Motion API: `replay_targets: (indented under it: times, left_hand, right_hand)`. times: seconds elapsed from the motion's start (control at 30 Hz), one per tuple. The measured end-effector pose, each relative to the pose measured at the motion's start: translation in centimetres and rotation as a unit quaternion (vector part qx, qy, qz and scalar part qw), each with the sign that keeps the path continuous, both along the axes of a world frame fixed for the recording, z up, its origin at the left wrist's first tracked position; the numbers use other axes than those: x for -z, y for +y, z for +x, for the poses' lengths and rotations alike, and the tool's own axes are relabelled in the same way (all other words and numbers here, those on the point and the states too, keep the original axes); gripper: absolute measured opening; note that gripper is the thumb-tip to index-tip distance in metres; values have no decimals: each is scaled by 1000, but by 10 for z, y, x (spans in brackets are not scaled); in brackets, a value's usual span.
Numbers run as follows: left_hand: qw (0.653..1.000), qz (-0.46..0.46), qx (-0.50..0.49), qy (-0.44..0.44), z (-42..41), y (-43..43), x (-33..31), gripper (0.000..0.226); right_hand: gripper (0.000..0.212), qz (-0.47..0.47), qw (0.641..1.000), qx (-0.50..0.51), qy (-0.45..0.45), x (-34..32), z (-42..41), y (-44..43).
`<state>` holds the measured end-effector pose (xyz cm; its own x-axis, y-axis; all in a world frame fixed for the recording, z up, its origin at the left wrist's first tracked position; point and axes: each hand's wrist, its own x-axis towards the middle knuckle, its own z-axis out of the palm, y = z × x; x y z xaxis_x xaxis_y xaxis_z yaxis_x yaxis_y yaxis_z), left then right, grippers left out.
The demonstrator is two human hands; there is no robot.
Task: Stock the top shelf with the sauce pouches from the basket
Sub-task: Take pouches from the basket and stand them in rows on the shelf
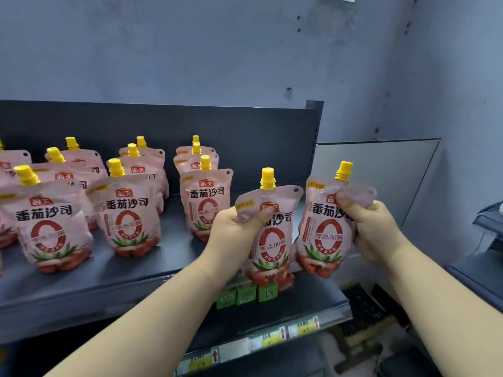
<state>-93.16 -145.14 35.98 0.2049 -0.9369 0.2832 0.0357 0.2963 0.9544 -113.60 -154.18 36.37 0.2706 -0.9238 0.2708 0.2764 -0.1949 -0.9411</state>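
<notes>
**Two sauce pouches held upright at the right end of the top shelf**

The left hand [234, 235] grips the left pouch [272, 240] at its upper left corner. The fingers are curled round the crumpled foil and the thumb lies across the front. The right hand [373, 229] grips the right pouch [324, 235] in the same way, at its upper right corner. Both pouches are in the air in front of the right end of the top shelf [174, 257]. They are just beside each other, and I cannot tell whether they touch.

Each held pouch has its long axis vertical, its yellow cap [268, 178] pointing up and its printed face toward the camera. The left pouch is nearly straight. The right pouch leans a little, with the cap toward the right.

On the shelf, nine standing pouches [206, 205] are in three columns, each three deep. All are upright, with caps up and faces forward. More pouches at the left are cut by the picture's edge, so I cannot count them. With the two in the hands, eleven pouches can be counted.

Below the held pouches, three green boxes [246, 293] stand side by side on the lower shelf [313, 300]. Blurred price labels [268, 341] run along its front edge.
</notes>
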Motion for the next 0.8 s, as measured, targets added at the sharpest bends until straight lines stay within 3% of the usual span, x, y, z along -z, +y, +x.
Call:
replay_targets:
  times: [0.07,0.17,0.23,0.57,0.8]
  left_hand:
    - [1000,2,-17,11,-12,-9,3,10]
    - [998,3,-45,40,-23,-18,9,11]
    - [997,5,-52,50,-24,-25,9,11]
    - [998,7,-60,4,-3,-76,-9,30]
    - [996,13,-93,-5,-3,-104,-9,9]
  right_hand:
    - [63,6,1000,-13,-6,0,-9,-17]
    - [34,17,999,-24,-21,-2,-12,-40]
    - [25,20,999,-29,-22,-6,-9,-56]
    - [14,-9,998,-65,16,-38,41,-127]
    - [14,-18,996,-87,32,-40,80,-170]
